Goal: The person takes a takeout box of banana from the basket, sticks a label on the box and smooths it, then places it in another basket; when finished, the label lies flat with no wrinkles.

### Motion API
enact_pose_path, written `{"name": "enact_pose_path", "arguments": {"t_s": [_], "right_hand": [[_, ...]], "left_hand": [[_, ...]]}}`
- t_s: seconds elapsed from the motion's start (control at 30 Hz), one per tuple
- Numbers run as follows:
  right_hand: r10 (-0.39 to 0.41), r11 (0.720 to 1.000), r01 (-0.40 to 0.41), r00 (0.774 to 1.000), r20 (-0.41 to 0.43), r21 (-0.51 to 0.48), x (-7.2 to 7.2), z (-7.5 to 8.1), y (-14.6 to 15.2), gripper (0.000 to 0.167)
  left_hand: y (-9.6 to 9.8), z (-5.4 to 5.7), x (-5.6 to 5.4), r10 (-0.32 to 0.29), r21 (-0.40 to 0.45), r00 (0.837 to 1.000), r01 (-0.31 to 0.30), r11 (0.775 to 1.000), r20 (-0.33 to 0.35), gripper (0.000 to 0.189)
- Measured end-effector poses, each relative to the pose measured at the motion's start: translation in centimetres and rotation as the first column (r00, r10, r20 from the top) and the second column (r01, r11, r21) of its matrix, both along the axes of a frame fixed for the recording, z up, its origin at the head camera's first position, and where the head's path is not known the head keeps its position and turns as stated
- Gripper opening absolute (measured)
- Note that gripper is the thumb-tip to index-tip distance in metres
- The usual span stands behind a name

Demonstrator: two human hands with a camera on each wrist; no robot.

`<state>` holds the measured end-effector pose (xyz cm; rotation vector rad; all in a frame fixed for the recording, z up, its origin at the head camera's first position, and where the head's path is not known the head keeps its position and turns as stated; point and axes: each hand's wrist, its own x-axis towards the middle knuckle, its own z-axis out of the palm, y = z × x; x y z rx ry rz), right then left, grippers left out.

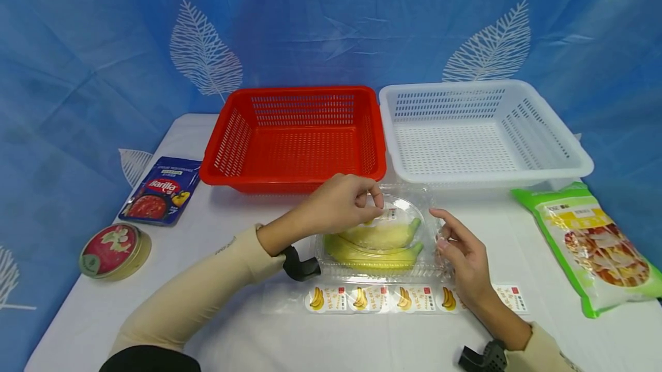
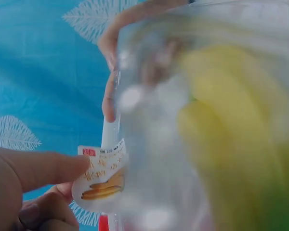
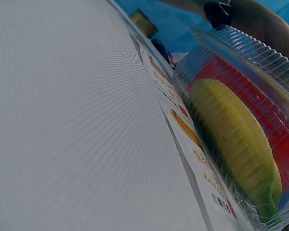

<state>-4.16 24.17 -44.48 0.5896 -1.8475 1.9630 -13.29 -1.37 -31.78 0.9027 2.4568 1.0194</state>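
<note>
A clear plastic clamshell box (image 1: 331, 268) with bananas (image 1: 377, 251) inside lies on the table in the head view, its lid down. Over the lid, my left hand (image 1: 341, 205) pinches a small white banana sticker (image 2: 102, 178) by its edge. The sticker overlaps the lid in the left wrist view. My right hand (image 1: 465, 257) is at the box's right side, with the index finger stretched to the rim and the thumb beside it. Along the box's near side runs a strip of banana stickers (image 1: 370, 298), partly covered by the right hand.
Behind the box stand a red basket (image 1: 295, 179) and a white basket (image 1: 491, 175). A blue Barilla pouch (image 1: 162, 191) and a round tin (image 1: 115, 251) lie at the left. To the right is a green and white food bag (image 1: 595, 240).
</note>
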Motion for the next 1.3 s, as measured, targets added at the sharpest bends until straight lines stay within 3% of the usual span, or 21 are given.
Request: {"name": "enact_pose_path", "arguments": {"t_s": [0.23,0.87,1.07,1.2,1.3], "right_hand": [[-0.013,1.000,0.013,1.000,0.005,0.020,0.0,-0.1,0.1,0.050],[0.002,1.000,-0.002,1.000,-0.002,0.005,-0.1,0.2,-0.1,0.049],[-0.002,1.000,0.002,1.000,-0.007,0.010,-0.1,0.2,-0.1,0.049],[0.001,1.000,-0.001,1.000,-0.011,0.011,0.0,0.1,-0.1,0.049],[0.012,1.000,-0.012,1.000,-0.016,0.015,0.0,0.2,-0.1,0.049]], "left_hand": [[0.0,-0.8,0.0,-0.004,-0.040,0.993,0.000,0.999,-0.114,0.004],[-0.2,-1.3,-0.2,0.017,-0.086,0.983,-0.033,0.996,-0.182,0.016],[-0.6,-1.4,-0.1,-0.027,-0.091,0.979,0.009,0.996,-0.203,0.018],[-1.3,-1.4,-0.1,-0.048,-0.075,0.978,0.033,0.997,-0.203,0.019],[-2.6,-1.2,0.2,-0.003,-0.014,0.982,0.000,1.000,-0.190,0.020]]}}
